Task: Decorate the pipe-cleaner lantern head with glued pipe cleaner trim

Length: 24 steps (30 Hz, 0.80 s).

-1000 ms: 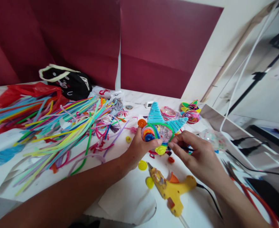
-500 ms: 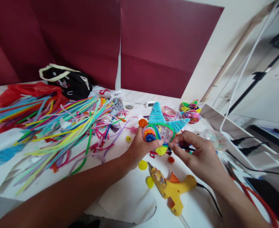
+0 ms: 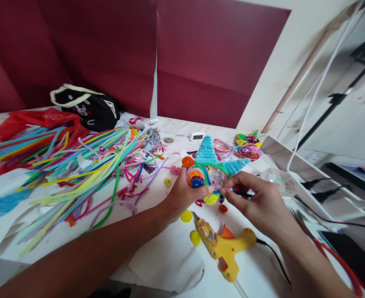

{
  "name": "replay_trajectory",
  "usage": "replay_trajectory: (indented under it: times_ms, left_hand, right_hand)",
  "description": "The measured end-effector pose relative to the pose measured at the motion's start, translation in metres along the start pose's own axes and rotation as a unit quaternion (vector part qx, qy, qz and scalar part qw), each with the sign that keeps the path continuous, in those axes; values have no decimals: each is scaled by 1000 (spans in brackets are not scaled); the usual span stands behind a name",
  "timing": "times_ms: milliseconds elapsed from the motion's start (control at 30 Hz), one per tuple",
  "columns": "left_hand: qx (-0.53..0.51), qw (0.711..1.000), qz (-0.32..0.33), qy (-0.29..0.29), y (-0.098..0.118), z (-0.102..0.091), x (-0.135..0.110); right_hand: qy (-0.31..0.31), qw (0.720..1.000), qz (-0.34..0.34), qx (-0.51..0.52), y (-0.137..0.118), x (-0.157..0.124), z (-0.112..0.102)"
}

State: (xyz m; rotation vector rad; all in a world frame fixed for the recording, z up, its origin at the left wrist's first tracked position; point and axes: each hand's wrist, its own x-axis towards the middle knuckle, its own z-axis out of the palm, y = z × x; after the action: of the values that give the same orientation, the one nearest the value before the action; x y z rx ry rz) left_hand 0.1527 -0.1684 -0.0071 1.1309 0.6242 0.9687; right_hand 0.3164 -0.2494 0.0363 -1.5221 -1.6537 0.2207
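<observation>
My left hand (image 3: 182,192) grips a craft figure (image 3: 211,169) just above the table: a clear glittery ball wrapped in coloured pipe cleaners, with two light-blue cones and coloured coils on its side. My right hand (image 3: 257,203) pinches a dark blue pipe-cleaner piece (image 3: 242,193) against the figure's lower right side, fingers pressed together. A yellow coil (image 3: 211,199) sits at the figure's bottom.
A yellow glue gun (image 3: 224,244) with a black cord lies under my hands, small yellow coils (image 3: 186,215) beside it. A big heap of coloured pipe cleaners (image 3: 85,165) covers the left. A black pouch (image 3: 87,106), a red bag (image 3: 36,120), another finished figure (image 3: 249,147) and a clear ball (image 3: 278,181) lie around.
The figure has tilted and shifted slightly right in my left hand. My right hand stays pinched at its lower edge, barely moved.
</observation>
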Motion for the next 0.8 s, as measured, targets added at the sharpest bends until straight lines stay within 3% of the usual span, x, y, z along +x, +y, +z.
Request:
replay_trajectory:
  times_ms: [800]
  left_hand:
    - [-29,999,-9,-23,-7,-6,3]
  right_hand:
    - [-9,999,32,37,-3,3,1]
